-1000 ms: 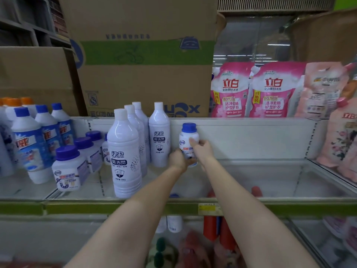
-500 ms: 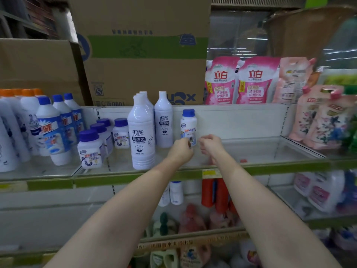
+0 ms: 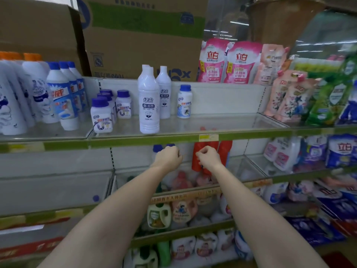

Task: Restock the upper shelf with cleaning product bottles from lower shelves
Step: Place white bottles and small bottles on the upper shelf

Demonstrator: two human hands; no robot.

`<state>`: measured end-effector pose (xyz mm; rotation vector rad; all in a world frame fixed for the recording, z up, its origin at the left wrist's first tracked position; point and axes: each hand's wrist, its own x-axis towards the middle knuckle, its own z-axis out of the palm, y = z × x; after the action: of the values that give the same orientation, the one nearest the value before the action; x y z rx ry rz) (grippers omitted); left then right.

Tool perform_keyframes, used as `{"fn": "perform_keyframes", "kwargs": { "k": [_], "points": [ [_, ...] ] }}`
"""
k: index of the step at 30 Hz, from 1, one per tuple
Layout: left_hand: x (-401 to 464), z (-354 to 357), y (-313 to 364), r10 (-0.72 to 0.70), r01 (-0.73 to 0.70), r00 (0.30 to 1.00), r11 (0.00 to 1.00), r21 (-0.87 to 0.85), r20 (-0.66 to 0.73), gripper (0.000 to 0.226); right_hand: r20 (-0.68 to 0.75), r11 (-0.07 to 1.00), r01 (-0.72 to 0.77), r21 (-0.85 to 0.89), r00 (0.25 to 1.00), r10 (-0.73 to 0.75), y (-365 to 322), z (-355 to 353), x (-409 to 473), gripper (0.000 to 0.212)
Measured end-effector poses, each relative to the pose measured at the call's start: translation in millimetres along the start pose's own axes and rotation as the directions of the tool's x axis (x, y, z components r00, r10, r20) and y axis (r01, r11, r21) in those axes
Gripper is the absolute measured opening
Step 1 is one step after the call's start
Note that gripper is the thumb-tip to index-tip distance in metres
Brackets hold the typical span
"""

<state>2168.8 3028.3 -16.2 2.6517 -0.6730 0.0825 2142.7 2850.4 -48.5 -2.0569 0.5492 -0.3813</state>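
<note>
The upper shelf (image 3: 222, 130) carries three tall white bottles (image 3: 148, 105), the rear ones partly hidden, and one small blue-capped bottle (image 3: 184, 101) standing alone. To their left stand four squat purple-capped jars (image 3: 101, 117) and three blue-capped bottles (image 3: 63, 97). Two pink pouches (image 3: 228, 60) lean behind the shelf, and two hands (image 3: 169, 157) are in view.

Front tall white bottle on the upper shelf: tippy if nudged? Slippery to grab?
Probably tippy: the tall white bottle is narrow for its height and stands alone at the front of the glass shelf, so a high push could topple it. Its smooth, glossy plastic may slide on the glass and feel slick. The tapered neck looks easy to grip. Weight cannot be judged: it is opaque.
</note>
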Motion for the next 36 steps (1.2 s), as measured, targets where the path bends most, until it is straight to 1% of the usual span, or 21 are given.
{"fn": "perform_keyframes", "kwargs": {
  "k": [5, 9, 13, 16, 20, 22, 23, 25, 28, 30, 32, 34, 36],
  "points": [
    [-37.6, 25.2, -36.5, -0.082, 0.084, 0.994, 0.996, -0.027, 0.077, 0.029, 0.110, 0.998, -0.041, -0.049, 0.993, 0.047, 23.4, 23.0, -45.0, 0.011],
    [-45.7, 34.9, -53.5, -0.105, 0.109, 0.987, 0.993, -0.032, 0.118, 0.020, 0.132, 0.995, -0.057, -0.083, 0.989, 0.067, 35.2, 40.3, -56.1, 0.008],
    [-38.9, 43.7, -63.1, -0.114, 0.119, 0.983, 0.992, -0.029, 0.144, 0.019, 0.153, 0.995, -0.063, -0.077, 0.985, 0.074, 42.5, 57.6, -45.4, 0.011],
    [-20.7, 54.0, -71.3, -0.161, 0.172, 0.973, 0.984, -0.052, 0.163, 0.008, 0.171, 0.995, -0.087, -0.049, 0.981, 0.094, 50.3, 69.8, -21.4, 0.007],
    [11.3, 72.3, -76.8, -0.236, 0.263, 0.957, 0.951, -0.161, 0.167, 0.008, 0.209, 0.990, -0.132, -0.060, 0.968, 0.141, 71.2, 91.1, 24.2, 0.008],
    [30.1, 82.9, -76.6, -0.285, 0.314, 0.945, 0.926, -0.207, 0.158, 0.008, 0.198, 0.988, -0.137, -0.069, 0.969, 0.148, 80.5, 100.2, 44.2, 0.007],
    [40.6, 88.8, -76.7, -0.300, 0.328, 0.942, 0.918, -0.221, 0.152, 0.010, 0.196, 0.987, -0.141, -0.071, 0.969, 0.153, 88.7, 106.0, 55.3, 0.006],
    [61.6, 102.7, -76.2, -0.297, 0.320, 0.945, 0.922, -0.219, 0.134, 0.015, 0.239, 0.988, -0.152, -0.029, 0.959, 0.155, 108.5, 118.0, 77.6, 0.010],
    [84.6, 117.7, -70.5, -0.290, 0.307, 0.951, 0.920, -0.244, 0.104, 0.027, 0.301, 0.991, -0.135, -0.016, 0.944, 0.134, 159.3, 150.6, 126.7, 0.014],
    [104.0, 128.2, -66.7, -0.330, 0.339, 0.941, 0.895, -0.290, 0.082, 0.030, 0.345, 0.989, -0.145, 0.021, 0.930, 0.129, 199.2, 176.9, 163.3, 0.024],
    [124.9, 141.0, -66.6, -0.381, 0.377, 0.923, 0.870, -0.317, 0.052, 0.031, 0.347, 0.987, -0.157, 0.039, 0.928, 0.134, 215.4, 186.4, 180.3, 0.036],
    [147.9, 156.8, -74.4, -0.437, 0.416, 0.899, 0.831, -0.369, 0.031, 0.034, 0.373, 0.985, -0.158, 0.065, 0.920, 0.123, 225.2, 196.0, 195.0, 0.033],
    [165.5, 168.5, -81.5, -0.492, 0.443, 0.871, 0.768, -0.462, 0.017, 0.037, 0.373, 0.983, -0.164, 0.083, 0.920, 0.122, 211.7, 187.0, 192.5, 0.024]
  ]
}}
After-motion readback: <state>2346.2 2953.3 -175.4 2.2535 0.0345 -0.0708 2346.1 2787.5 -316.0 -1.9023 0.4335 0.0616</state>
